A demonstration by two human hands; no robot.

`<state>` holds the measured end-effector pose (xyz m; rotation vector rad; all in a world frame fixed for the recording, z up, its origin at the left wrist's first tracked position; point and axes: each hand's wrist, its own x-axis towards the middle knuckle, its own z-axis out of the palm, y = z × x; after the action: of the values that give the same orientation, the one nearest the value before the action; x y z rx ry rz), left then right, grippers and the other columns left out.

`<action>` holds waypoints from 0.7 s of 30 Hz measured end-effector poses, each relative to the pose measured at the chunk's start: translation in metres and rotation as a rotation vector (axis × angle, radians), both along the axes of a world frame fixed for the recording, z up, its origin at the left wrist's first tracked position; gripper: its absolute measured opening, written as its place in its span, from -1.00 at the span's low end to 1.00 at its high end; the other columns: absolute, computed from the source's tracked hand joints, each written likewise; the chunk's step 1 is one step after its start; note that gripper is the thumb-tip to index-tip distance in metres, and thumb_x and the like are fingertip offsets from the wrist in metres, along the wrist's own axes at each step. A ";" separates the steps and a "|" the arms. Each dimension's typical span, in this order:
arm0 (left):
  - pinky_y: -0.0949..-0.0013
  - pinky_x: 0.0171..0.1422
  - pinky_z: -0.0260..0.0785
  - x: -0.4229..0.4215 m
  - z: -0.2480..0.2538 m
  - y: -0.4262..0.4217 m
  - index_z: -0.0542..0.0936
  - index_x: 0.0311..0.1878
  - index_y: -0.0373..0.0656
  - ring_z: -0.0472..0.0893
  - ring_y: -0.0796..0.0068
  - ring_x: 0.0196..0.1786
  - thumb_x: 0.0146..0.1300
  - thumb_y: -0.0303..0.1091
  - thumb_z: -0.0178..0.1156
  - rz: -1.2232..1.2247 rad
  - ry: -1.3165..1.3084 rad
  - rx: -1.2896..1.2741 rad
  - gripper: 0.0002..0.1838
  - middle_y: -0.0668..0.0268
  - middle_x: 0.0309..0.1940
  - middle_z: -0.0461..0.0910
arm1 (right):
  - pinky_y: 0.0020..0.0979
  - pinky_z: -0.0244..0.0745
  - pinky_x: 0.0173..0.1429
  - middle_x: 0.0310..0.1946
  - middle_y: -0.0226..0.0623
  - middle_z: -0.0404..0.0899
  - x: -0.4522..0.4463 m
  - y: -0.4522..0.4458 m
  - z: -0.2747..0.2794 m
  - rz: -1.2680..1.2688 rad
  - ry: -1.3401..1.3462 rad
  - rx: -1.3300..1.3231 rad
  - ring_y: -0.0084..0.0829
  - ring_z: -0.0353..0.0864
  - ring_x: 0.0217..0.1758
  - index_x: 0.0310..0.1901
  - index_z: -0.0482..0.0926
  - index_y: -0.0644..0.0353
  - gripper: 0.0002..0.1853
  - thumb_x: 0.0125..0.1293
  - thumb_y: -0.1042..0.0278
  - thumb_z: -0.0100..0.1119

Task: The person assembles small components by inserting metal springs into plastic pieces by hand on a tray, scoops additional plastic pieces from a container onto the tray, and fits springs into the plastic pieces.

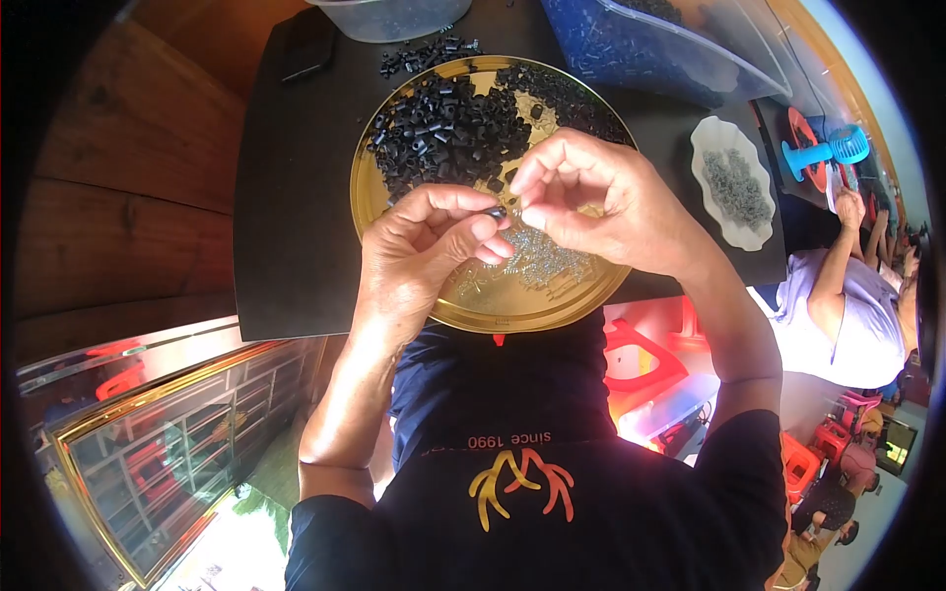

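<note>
Over a round golden tray, my left hand pinches a small black plastic part between thumb and fingertips. Close beside it, my right hand has its fingers curled and thumb drawn in toward the index finger; whatever is between those fingertips is too small to make out. A heap of black plastic parts covers the far left of the tray, with smaller dark pieces at the far right. Below my hands lie many small metal springs.
A white scalloped dish holds more small metal pieces on the right. A blue-lined clear bin and a clear tub stand at the back. Loose black parts lie behind the tray. A blue fan and other people appear at right.
</note>
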<state>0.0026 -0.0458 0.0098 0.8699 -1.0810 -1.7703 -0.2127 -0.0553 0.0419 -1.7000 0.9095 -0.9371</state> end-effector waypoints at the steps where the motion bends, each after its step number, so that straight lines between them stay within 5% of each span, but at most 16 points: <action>1: 0.40 -0.03 0.59 0.000 0.001 0.001 0.60 -0.02 -0.35 0.70 0.44 -0.19 0.33 -0.54 0.25 -0.016 -0.011 -0.009 -0.81 0.15 -0.20 0.69 | -0.53 0.52 -0.11 -0.31 -0.38 0.61 0.000 0.001 0.004 0.016 0.052 0.057 -0.62 0.62 -0.23 -0.07 0.53 0.25 -0.78 0.25 0.60 0.25; 7: 0.44 -0.02 0.58 0.000 0.007 0.012 0.61 -0.02 -0.34 0.69 0.50 -0.19 0.34 -0.54 0.24 -0.048 -0.085 -0.038 -0.83 0.19 -0.21 0.69 | -0.52 0.51 -0.02 -0.24 -0.45 0.53 0.003 0.008 0.017 0.066 0.075 0.292 -0.64 0.57 -0.15 0.02 0.49 0.23 -0.71 0.29 0.60 0.26; 15: 0.37 -0.13 0.62 0.015 0.005 0.020 0.60 -0.06 -0.33 0.73 0.36 -0.26 0.32 -0.54 0.26 -0.102 0.048 0.080 -0.85 0.10 -0.26 0.70 | -0.59 0.47 -0.18 -0.26 -0.49 0.57 0.001 0.001 -0.001 -0.029 -0.002 0.333 -0.69 0.55 -0.26 -0.08 0.57 0.25 -0.81 0.32 0.46 0.33; 21: 0.37 -0.16 0.61 0.041 -0.002 0.016 0.60 -0.07 -0.30 0.72 0.36 -0.31 0.32 -0.54 0.24 0.130 0.056 0.032 -0.85 0.10 -0.28 0.70 | -0.40 0.52 -0.19 -0.29 -0.33 0.57 -0.012 -0.022 -0.027 -0.208 0.604 -0.343 -0.37 0.64 -0.29 -0.15 0.65 0.18 -0.88 0.30 0.43 0.28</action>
<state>0.0434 -0.0296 0.0080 0.8841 -0.9413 -1.6977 -0.2247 -0.0775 0.0144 -2.2783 1.4006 -0.7465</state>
